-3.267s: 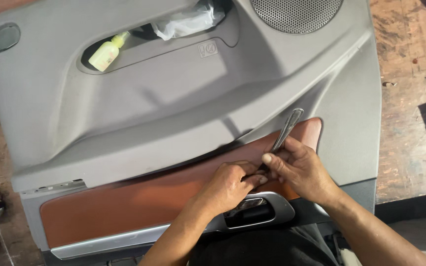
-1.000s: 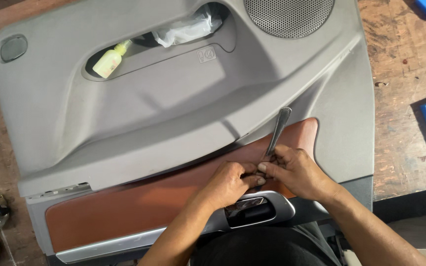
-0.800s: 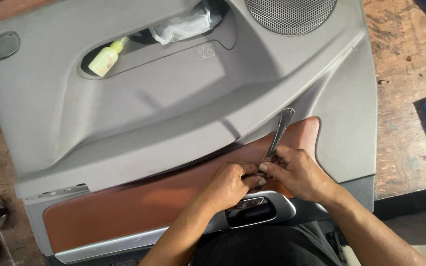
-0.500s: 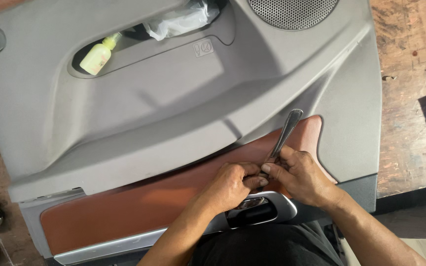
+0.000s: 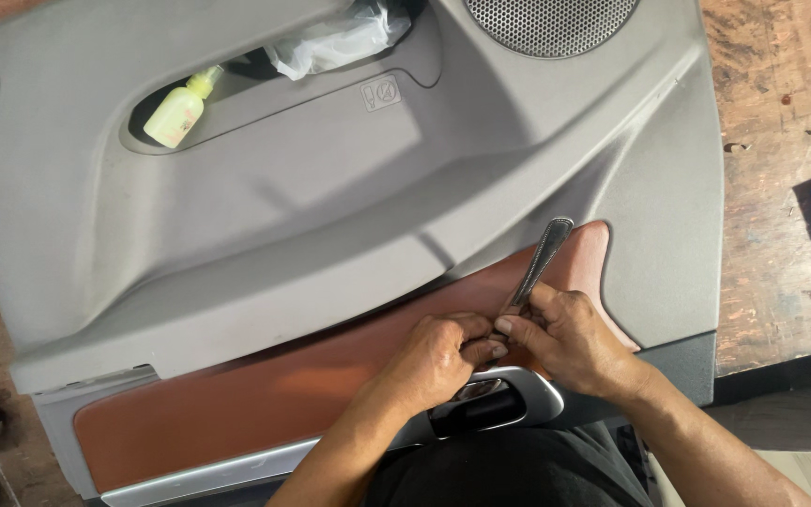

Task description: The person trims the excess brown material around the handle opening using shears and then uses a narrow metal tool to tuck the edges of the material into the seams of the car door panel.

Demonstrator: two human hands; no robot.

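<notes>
— What are the hands doing?
— The right hand (image 5: pixel 570 343) is closed around a metal tool (image 5: pixel 537 268); the left hand (image 5: pixel 438 357), fingers curled, presses the brown trim (image 5: pixel 265 394) just beside it.
— Which way does the tool run?
— Up and to the right, its rounded end lying over the grey door panel (image 5: pixel 330 207), which lies on the wooden surface (image 5: pixel 772 141).

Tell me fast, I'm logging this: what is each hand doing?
Left hand: curled, fingertips pinching at the brown trim.
Right hand: closed on the metal tool.

hands (image 5: pixel 509 343), metal tool (image 5: pixel 537 266), perhaps prying door panel (image 5: pixel 330 216)
</notes>
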